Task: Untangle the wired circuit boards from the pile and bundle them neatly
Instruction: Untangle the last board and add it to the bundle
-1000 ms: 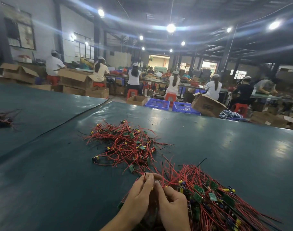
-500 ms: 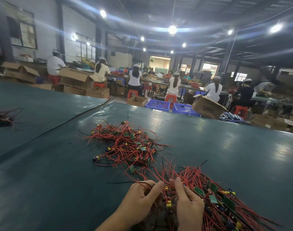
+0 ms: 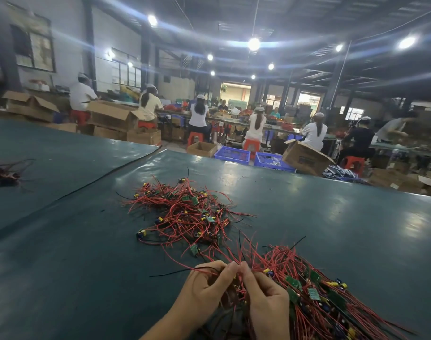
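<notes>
Both hands sit higher than 0.5 s ago, fingertips now meeting. Head view: left hand (image 3: 204,288) and right hand (image 3: 266,298) each pinch red strands (image 3: 255,253) at one spot, tips touching, at the left edge of the near heap (image 3: 320,290). Heap wires run from the pinch to the lower right, so the right hand is nearer. Far pile (image 3: 187,212) lies ahead on the table (image 3: 86,266), linked by a few strands. Likely pull: leftward, along the wires.
</notes>
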{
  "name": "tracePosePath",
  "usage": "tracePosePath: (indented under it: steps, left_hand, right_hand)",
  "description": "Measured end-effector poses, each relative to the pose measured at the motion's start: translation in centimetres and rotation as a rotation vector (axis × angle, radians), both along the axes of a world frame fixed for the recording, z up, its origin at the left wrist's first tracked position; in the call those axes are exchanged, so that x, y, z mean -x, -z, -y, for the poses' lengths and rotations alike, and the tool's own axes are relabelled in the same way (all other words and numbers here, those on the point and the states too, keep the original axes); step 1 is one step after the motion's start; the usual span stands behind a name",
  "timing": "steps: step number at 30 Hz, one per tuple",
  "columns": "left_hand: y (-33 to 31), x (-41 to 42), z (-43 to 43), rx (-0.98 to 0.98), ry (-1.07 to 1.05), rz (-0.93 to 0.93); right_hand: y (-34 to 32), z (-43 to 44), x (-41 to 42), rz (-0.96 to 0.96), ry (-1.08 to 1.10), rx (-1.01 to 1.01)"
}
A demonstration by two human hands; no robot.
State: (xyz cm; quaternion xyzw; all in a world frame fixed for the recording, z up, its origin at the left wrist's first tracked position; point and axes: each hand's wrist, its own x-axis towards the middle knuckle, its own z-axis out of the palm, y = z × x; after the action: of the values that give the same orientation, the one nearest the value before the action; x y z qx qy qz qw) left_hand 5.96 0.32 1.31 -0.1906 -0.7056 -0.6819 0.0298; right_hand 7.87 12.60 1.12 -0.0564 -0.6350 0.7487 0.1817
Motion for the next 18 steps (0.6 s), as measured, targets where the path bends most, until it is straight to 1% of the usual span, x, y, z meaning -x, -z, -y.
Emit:
tracePosePath:
  steps: [1, 3, 6, 9, 13, 15, 18]
  left_hand:
    - [0.0, 0.0, 0.0, 0.016, -0.003, -0.009]
    - [0.0, 0.0, 0.0, 0.054, -0.012, -0.031]
    - [0.1, -0.1, -0.1, 0.094, -0.022, -0.055]
    - [-0.3, -0.2, 0.0, 0.034, 0.019, -0.022]
    - [-1.1, -0.2, 0.5, -0.061, 0.04, 0.025]
    - [-1.1, -0.3, 0.5, -0.075, 0.043, 0.024]
    - [-1.1, -0.3, 0.5, -0.061, 0.038, 0.022]
  right_hand:
    - [0.2, 0.2, 0.1, -0.001, -0.019, -0.02]
    - [0.4, 0.1, 0.2, -0.001, 0.015, -0.045]
    - [0.1, -0.5, 0.3, -0.007, 0.068, 0.017]
    - [-0.6, -1.0, 0.1, 0.013, 0.108, 0.138]
    - [-0.9, -2.4, 0.1, 0.007, 0.24, 0.282]
    - [-0.9, -2.6, 0.1, -0.016, 0.284, 0.3]
    - [-0.8, -2.2, 0.0, -0.033, 0.268, 0.234]
